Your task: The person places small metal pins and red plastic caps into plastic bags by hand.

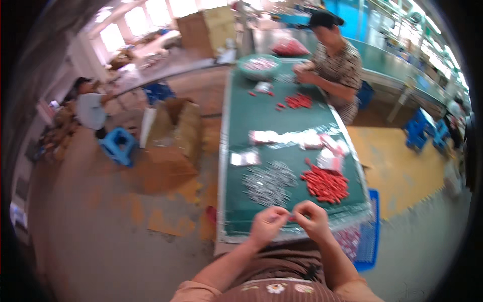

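Observation:
Both my hands are pinched close together over the front edge of the green-topped table [241, 118]. My left hand [267, 226] has its thumb and fingers closed; what it holds is too small and blurred to name. In my right hand [313, 221], the closed fingertips meet around a small red piece [292, 218], mostly hidden. Just beyond the left hand lies a heap of small grey metal pieces, like screws or nails [269, 183]. A pile of red plug-like pieces [326, 185] sits beyond the right hand.
Clear plastic bags [329, 157] lie across the mid-table, with a small packet [245, 158] at left. A co-worker [334, 65] works at the far right, near a green bowl [259, 66]. A blue basket [371, 234] stands beside the table; a cardboard box [173, 136] stands left.

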A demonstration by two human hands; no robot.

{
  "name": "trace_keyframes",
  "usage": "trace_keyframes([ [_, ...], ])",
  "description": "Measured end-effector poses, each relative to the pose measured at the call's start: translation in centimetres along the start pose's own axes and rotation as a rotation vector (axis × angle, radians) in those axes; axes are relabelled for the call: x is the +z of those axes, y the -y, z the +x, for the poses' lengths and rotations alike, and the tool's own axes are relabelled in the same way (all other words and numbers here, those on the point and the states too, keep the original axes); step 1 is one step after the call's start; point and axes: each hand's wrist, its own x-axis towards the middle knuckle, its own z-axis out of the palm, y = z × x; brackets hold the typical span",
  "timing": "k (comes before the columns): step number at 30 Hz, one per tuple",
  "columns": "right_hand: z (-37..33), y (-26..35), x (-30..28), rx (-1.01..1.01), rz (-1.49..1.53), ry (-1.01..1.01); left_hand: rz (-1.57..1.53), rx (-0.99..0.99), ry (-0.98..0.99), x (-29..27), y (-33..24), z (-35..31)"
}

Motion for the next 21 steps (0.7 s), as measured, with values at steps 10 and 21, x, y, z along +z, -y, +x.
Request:
trace_keyframes([
  [10, -0.5, -0.8, -0.2, -0.057, 0.023, 0.007, -0.186, -0.134, 0.159, 0.2, 0.3, -0.2],
  [21, -0.8, -1.5, -1.0, 0.147, 0.148, 0.020, -0.043, -0.047, 0.149, 0.3, 1.8, 0.4],
])
